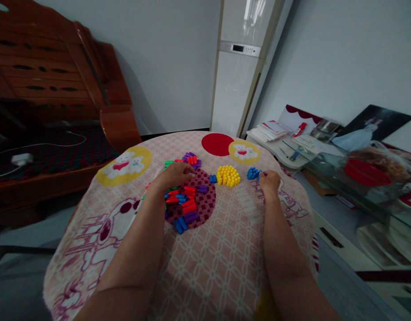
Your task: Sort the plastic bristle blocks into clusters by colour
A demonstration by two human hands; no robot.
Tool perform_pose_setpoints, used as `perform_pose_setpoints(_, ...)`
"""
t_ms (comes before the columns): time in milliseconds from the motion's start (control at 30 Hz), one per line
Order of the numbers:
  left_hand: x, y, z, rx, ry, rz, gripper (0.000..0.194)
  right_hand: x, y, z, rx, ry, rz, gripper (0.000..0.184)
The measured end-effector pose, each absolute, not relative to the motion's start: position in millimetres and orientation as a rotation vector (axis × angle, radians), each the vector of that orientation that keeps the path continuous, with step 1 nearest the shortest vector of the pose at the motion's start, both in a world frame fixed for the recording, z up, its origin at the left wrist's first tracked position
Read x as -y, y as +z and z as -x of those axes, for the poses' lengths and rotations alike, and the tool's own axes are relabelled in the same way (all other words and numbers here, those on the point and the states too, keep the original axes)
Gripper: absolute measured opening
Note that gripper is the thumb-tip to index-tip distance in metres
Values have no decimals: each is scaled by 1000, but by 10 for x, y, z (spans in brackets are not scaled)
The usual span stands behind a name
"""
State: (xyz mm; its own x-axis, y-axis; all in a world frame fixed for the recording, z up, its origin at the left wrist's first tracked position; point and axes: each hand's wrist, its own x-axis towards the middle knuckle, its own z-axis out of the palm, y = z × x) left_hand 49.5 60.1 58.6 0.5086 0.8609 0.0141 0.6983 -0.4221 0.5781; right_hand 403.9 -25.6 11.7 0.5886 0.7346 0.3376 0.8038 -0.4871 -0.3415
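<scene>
My left hand [177, 174] hovers over the left part of a loose pile of small plastic pieces, its fingers reaching to the right with nothing visible in them. Around it lie red pieces [189, 206], purple pieces [191, 217] and blue pieces [180, 225], with a few green ones [168, 163] partly hidden by the hand. On the right, the fingers of my right hand [270, 181] are closed at the edge of a small blue cluster [252, 173], pinching a blue piece. A tight group of yellow pieces [228, 176] stands between the hands, beside a blue pair [212, 179].
A patterned cloth [212, 267] covers the rounded table. To the right are a glass-topped shelf [346, 196] with a plastic bag and papers [270, 130]. A wooden bench [51, 80] stands at the left, a tall white cabinet unit [237, 84] behind.
</scene>
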Motion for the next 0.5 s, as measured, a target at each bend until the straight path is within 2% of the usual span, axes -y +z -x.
perform_pose_setpoints(267, -605, 595, -406, -1295, 333, -2225, 27, 233, 85, -4078, 1299, -223, 2346, 40)
perform_pose_setpoints(500, -653, 565, -285, -1326, 56, -2215, 32, 228, 110, -4091, 1235, -332, 2254, 38)
